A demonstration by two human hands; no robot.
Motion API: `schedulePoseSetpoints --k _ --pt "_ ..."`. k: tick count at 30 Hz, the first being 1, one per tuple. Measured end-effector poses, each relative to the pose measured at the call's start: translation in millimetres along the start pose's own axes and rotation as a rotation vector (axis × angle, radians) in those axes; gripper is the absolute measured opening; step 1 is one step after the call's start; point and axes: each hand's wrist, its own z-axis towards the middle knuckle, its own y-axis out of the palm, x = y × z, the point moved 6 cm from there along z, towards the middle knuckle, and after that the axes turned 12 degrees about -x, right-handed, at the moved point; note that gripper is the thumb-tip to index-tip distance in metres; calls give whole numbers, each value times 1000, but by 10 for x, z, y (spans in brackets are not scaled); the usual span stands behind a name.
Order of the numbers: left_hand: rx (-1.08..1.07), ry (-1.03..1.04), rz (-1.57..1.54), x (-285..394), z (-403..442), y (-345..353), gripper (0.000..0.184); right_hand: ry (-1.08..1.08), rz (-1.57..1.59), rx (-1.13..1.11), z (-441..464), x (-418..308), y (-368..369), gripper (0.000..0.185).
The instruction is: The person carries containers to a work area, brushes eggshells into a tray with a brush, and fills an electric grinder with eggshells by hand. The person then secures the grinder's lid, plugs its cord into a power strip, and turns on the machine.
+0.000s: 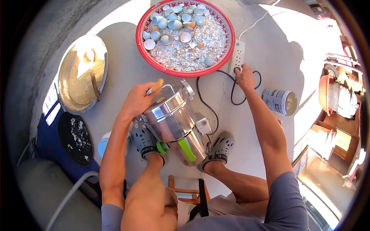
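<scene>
OK, head view: bare hands, grinder on floor, tilted, btwn the two gray clogs.
Grinder: shiny steel body, 2 green parts facing the person, white switch box on its R side.
L hand: at grinder's upper L side, fingers clenched on brush, tan bristles up.
R hand: arm extended, fingers at black plug, near end of white power strip; can't tell if clenched or just touching.
Black cord: loops on floor near R hand, also runs along grinder's R side.
Red-rimmed basin: beyond grinder, holds crushed shell bits, w/ bigger eggshell pieces mostly at far side.
Metal pan: far L, tan powder inside, flat tool at its R side.
Can: on its side, R of cord, apart from R hand.
Black disc: L, near pan, white flakes on it.
</scene>
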Motion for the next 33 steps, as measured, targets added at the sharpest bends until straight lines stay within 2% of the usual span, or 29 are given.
schedulePoseSetpoints --k 2,3,5,7,9,10,12,13,14,16,18,19,21,22,24,26,28,30,32,33 --pt "10 -30 16 29 -44 10 30 -113 152 198 -279 -261 -396 35" --pt "0 -45 19 91 -63 5 30 -129 144 192 -419 -417 -510 35" --pt "14 -32 102 78 -51 -1 31 -232 629 -317 -778 -870 -460 45" --pt "7 -22 185 102 -17 7 33 -208 726 -715 -1269 -1539 -603 61" --pt "67 11 364 157 -52 7 33 -286 626 -816 -1485 -1833 -435 75" --pt "53 6 351 147 -73 33 33 -268 624 -826 -1584 -1834 -354 75" --pt "105 20 320 140 -76 -43 34 -273 588 -715 -1637 -1814 -262 87" --pt "104 22 312 117 -68 -42 34 -188 590 -651 -1719 -1695 -265 95" --pt "104 19 332 106 -49 -49 34 -183 581 -648 -1826 -1510 -171 95" --pt "107 33 350 127 -41 -61 34 -159 501 -672 -2075 -1085 22 101" --pt "110 88 374 169 -36 -71 36 -355 390 -823 -2572 -1282 -130 96" --pt "107 96 381 218 -44 -61 36 -353 396 -814 -2800 -1255 -51 96" --pt "128 13 397 277 -125 -62 32 -453 142 -666 -3167 -1190 256 94" --pt "136 17 411 339 -189 -49 32 -462 149 -654 -3192 -1213 369 94" --pt "254 173 608 640 -389 -5 26 -462 107 -417 -3173 -1242 422 96" --pt "229 142 631 880 -642 129 23 -482 85 -335 -3216 -1213 527 95" --pt "210 273 598 1093 -865 274 25 -358 29 -244 -3241 -1183 728 91" --pt "150 274 641 1249 -981 284 26 -369 141 -176 -3252 -1200 786 86" --pt "-70 93 678 1257 -1004 356 25 -377 231 -136 -3300 -1075 795 81" --pt "-158 75 712 1319 -1008 377 25 -412 316 -250 -3290 -998 845 72"
